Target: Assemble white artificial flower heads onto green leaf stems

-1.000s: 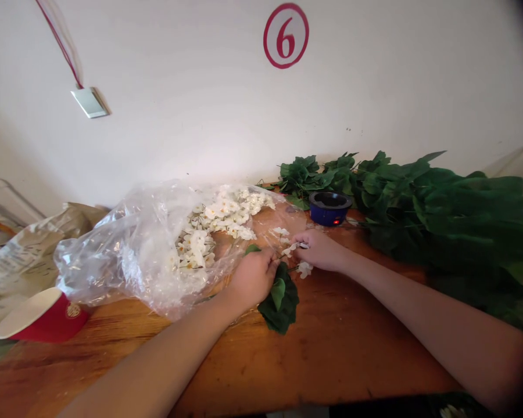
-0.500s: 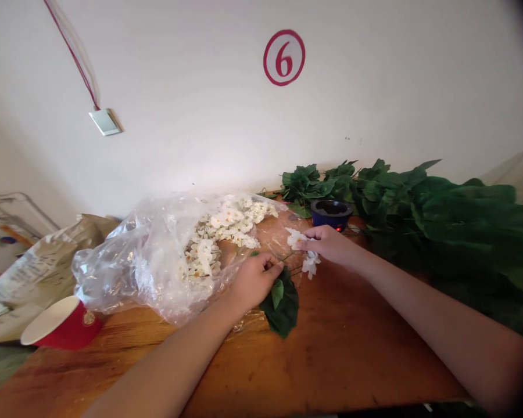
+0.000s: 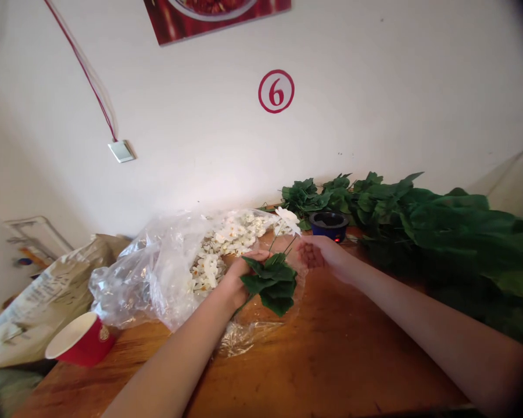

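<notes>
Carefully, a person's left hand (image 3: 237, 273) gripped a sprig (image 3: 273, 283) of white blossom and green leaves above a wooden desk (image 3: 331, 354), its fingers (image 3: 248, 261) closed narrowly around the thin stems, with the bloom (image 3: 287, 220) standing upright beyond the grip. The right hand (image 3: 316, 254) lay open just beside it, palm up, its fingers loosely curled and apparently holding nothing. A clear plastic bag (image 3: 128, 296) of loose blossoms (image 3: 226, 239) sat just behind the left wrist, while a blue pot (image 3: 328, 225) and a bank of leaves (image 3: 440, 232) lay farther along the desk. Thin stems could slip from so narrow a grip, and a petal snagged on the bag could tear.
</notes>
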`<state>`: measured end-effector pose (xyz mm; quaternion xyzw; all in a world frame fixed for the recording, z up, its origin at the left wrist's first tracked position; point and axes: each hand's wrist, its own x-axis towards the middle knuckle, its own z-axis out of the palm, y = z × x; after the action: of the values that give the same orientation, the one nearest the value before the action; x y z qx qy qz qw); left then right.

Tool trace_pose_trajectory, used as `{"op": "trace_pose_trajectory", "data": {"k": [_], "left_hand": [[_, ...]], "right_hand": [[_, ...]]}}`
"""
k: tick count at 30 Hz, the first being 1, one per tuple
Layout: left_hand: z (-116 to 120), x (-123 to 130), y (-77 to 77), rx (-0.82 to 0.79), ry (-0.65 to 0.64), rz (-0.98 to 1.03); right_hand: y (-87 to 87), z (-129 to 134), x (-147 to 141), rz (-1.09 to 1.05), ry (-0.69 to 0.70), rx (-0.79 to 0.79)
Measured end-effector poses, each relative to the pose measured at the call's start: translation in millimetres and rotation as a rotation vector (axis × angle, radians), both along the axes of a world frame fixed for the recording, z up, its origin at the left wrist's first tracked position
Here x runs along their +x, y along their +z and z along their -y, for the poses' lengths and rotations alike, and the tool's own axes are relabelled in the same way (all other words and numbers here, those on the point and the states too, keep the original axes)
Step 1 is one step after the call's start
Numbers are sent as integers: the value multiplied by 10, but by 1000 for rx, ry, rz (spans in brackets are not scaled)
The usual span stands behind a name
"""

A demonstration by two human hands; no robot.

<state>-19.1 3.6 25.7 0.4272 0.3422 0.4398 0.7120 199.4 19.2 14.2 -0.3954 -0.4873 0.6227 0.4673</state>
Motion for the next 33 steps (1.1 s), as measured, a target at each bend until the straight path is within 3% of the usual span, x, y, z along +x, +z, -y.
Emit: {"op": "trace_pose_trajectory", "data": {"k": [5, 11, 18, 25, 33], "left_hand": [[28, -42, 24, -88, -52, 174], [-6, -35, -27, -243, -114, 257], [16, -21, -35, -308, -92, 271], [64, 7, -2, -266, -29, 117], [45, 93, -161, -151, 113, -7]], "right_hand": [[-93, 118, -153, 68, 333, 143], [-216, 167, -269, 158, 505, 254], [-292, 134, -311, 138, 126, 292], [-135, 228, -311, 76, 69, 300], [-100, 242, -350, 30, -38, 270]]}}
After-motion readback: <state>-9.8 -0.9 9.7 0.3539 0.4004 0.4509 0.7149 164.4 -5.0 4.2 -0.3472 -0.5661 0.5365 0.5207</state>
